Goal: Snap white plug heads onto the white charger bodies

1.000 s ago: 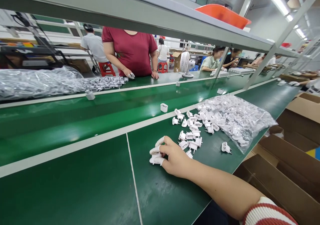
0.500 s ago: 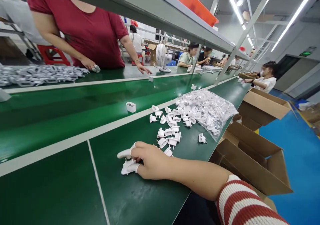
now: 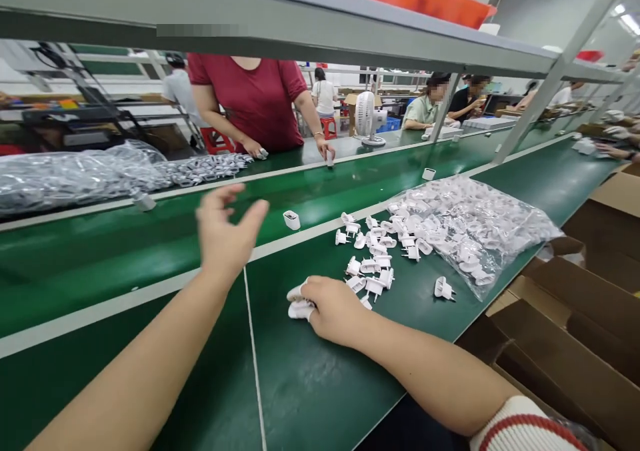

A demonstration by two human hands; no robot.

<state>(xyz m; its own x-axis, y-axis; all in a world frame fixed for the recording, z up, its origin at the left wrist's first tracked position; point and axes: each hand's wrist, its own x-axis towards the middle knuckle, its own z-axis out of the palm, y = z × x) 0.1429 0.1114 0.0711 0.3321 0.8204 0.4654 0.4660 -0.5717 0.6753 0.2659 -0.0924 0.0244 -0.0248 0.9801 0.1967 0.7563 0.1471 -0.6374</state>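
Observation:
My left hand (image 3: pixel 227 234) is raised over the green conveyor belt, fingers apart and holding nothing. Just right of it on the belt stands a white oval charger housing (image 3: pixel 291 220); another white housing (image 3: pixel 144 201) sits farther left. Low over the green worktop, my right hand (image 3: pixel 335 309) wears white finger cots on thumb and forefinger. These are closed on a white plug piece, which is mostly covered by the fingers. Beyond this hand lie loose white two-pin plug pieces (image 3: pixel 370 265), with a single plug piece (image 3: pixel 443 289) apart to the right.
A clear plastic bag (image 3: pixel 480 231) of plug pieces lies on the worktop at right. Cardboard boxes (image 3: pixel 545 331) stand below its edge. A shelf beam (image 3: pixel 350 34) and slanted posts cross overhead. Opposite, a person in a red shirt (image 3: pixel 255 104) handles parts by a fan (image 3: pixel 367 114).
My left hand has come into view from the lower left, reaching over the belt. The view has swung left. My right thumb and forefinger have drawn closer together around the plug piece.

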